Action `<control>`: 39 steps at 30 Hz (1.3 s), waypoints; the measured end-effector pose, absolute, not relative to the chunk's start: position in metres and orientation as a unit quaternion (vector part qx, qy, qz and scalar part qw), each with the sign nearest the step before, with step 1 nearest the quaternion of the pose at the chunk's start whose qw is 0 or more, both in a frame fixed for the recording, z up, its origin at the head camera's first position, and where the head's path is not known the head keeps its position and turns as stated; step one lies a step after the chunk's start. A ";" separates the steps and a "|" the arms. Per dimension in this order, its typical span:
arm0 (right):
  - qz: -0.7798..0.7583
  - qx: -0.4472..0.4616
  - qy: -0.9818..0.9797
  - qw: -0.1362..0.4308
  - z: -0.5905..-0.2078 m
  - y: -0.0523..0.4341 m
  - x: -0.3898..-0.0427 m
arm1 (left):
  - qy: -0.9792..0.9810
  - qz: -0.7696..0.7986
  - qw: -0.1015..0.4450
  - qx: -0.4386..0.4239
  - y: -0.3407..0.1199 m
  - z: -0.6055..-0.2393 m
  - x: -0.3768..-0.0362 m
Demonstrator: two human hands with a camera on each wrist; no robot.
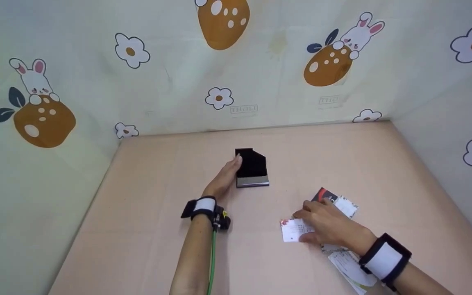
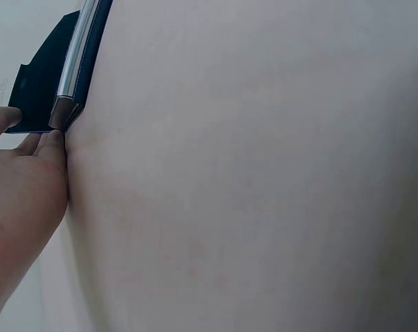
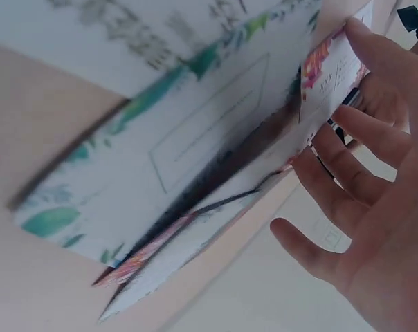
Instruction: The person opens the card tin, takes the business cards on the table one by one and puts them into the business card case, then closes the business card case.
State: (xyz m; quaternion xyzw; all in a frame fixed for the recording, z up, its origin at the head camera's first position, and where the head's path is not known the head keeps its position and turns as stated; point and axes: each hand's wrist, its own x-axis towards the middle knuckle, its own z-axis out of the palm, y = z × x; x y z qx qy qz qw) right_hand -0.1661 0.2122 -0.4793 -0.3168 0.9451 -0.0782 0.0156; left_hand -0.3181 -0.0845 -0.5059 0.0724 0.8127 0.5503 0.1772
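Note:
A black card holder (image 1: 252, 167) with a silver front strip stands on the pink table (image 1: 146, 213). My left hand (image 1: 227, 177) lies flat beside it, straight fingers touching its left side. In the left wrist view the fingertips (image 2: 48, 142) meet the corner of the holder (image 2: 53, 76). My right hand (image 1: 327, 224) rests over a spread of cards at the front right. Its fingers are spread and fairly straight, with the tips on a white card with red print (image 1: 292, 232). The right wrist view shows those fingers (image 3: 365, 131) at the edge of that card (image 3: 330, 69).
More cards lie around my right hand: a black and red one (image 1: 325, 194), a white patterned one (image 1: 347, 206) and pale ones by the wrist (image 1: 348, 266). Cloth walls printed with rabbits and flowers (image 1: 219, 98) close in the table on three sides.

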 end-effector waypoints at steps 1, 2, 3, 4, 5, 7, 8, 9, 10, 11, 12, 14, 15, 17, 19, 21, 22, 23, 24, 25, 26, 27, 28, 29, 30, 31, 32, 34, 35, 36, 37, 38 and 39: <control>-0.075 -0.317 0.945 0.023 -0.478 0.211 -0.167 | 0.813 0.549 0.178 0.072 -0.085 -0.506 -0.318; -0.071 -0.316 0.946 0.030 -0.477 0.210 -0.168 | 0.813 0.549 0.178 0.073 -0.085 -0.506 -0.318; -0.067 -0.316 0.946 0.038 -0.476 0.208 -0.170 | 0.813 0.549 0.178 0.076 -0.085 -0.506 -0.318; -0.061 -0.317 0.945 0.044 -0.474 0.207 -0.171 | 0.813 0.549 0.177 0.078 -0.086 -0.506 -0.318; -0.054 -0.320 0.944 0.051 -0.473 0.206 -0.172 | 0.814 0.549 0.174 0.081 -0.086 -0.506 -0.317; -0.037 -0.330 0.941 0.063 -0.471 0.203 -0.175 | 0.812 0.551 0.169 0.089 -0.085 -0.507 -0.318; -0.023 -0.338 0.939 0.065 -0.470 0.202 -0.176 | 0.812 0.552 0.167 0.092 -0.085 -0.507 -0.318; -0.008 -0.349 0.935 0.064 -0.469 0.201 -0.176 | 0.811 0.553 0.166 0.094 -0.085 -0.507 -0.318; 0.007 -0.362 0.930 0.059 -0.468 0.200 -0.177 | 0.811 0.553 0.165 0.095 -0.085 -0.507 -0.319; 0.018 -0.373 0.926 0.055 -0.468 0.199 -0.177 | 0.811 0.554 0.165 0.094 -0.085 -0.507 -0.319; 0.026 -0.383 0.922 0.046 -0.467 0.198 -0.178 | 0.811 0.554 0.165 0.092 -0.085 -0.506 -0.319; 0.032 -0.402 0.915 0.022 -0.467 0.197 -0.179 | 0.809 0.556 0.168 0.086 -0.085 -0.505 -0.319; 0.032 -0.408 0.912 0.012 -0.467 0.196 -0.179 | 0.808 0.558 0.169 0.084 -0.085 -0.505 -0.319; 0.021 -0.414 0.910 0.002 -0.466 0.194 -0.179 | 0.807 0.559 0.170 0.083 -0.085 -0.504 -0.318; 0.007 -0.411 0.911 0.004 -0.465 0.192 -0.180 | 0.806 0.561 0.169 0.083 -0.085 -0.504 -0.318; 0.001 -0.406 0.914 0.013 -0.464 0.189 -0.180 | 0.806 0.562 0.165 0.088 -0.085 -0.505 -0.318; -0.002 -0.403 0.915 0.018 -0.463 0.187 -0.180 | 0.805 0.562 0.164 0.089 -0.084 -0.505 -0.318; -0.005 -0.400 0.916 0.023 -0.463 0.186 -0.180 | 0.805 0.564 0.163 0.089 -0.084 -0.506 -0.317; -0.006 -0.396 0.918 0.027 -0.462 0.184 -0.180 | 0.804 0.564 0.163 0.089 -0.084 -0.506 -0.318; -0.005 -0.394 0.918 0.029 -0.462 0.183 -0.180 | 0.804 0.566 0.161 0.091 -0.084 -0.506 -0.318; -0.003 -0.393 0.919 0.029 -0.461 0.182 -0.180 | 0.804 0.565 0.162 0.091 -0.084 -0.506 -0.318; -0.002 -0.390 0.920 0.032 -0.461 0.182 -0.179 | 0.805 0.563 0.161 0.092 -0.083 -0.506 -0.318; -0.001 -0.388 0.921 0.034 -0.461 0.181 -0.179 | 0.806 0.562 0.161 0.092 -0.083 -0.506 -0.318; 0.000 -0.387 0.921 0.035 -0.461 0.181 -0.179 | 0.807 0.561 0.161 0.094 -0.083 -0.506 -0.319; 0.001 -0.387 0.921 0.036 -0.461 0.181 -0.178 | 0.807 0.560 0.161 0.095 -0.082 -0.506 -0.319; 0.002 -0.388 0.921 0.038 -0.462 0.180 -0.178 | 0.808 0.558 0.161 0.097 -0.082 -0.506 -0.319; 0.003 -0.389 0.920 0.040 -0.462 0.180 -0.178 | 0.809 0.557 0.162 0.097 -0.082 -0.506 -0.318; 0.006 -0.397 0.917 0.037 -0.462 0.180 -0.177 | 0.810 0.554 0.164 0.096 -0.083 -0.506 -0.318; 0.007 -0.399 0.916 0.036 -0.462 0.180 -0.177 | 0.811 0.554 0.165 0.094 -0.083 -0.506 -0.318; 0.007 -0.399 0.916 0.034 -0.462 0.180 -0.176 | 0.811 0.554 0.166 0.091 -0.083 -0.506 -0.318; 0.007 -0.399 0.916 0.033 -0.462 0.180 -0.176 | 0.812 0.552 0.167 0.091 -0.084 -0.506 -0.318; 0.007 -0.399 0.917 0.030 -0.462 0.181 -0.175 | 0.813 0.551 0.167 0.090 -0.084 -0.506 -0.319; 0.004 -0.397 0.917 0.030 -0.462 0.181 -0.175 | 0.814 0.550 0.166 0.091 -0.084 -0.506 -0.319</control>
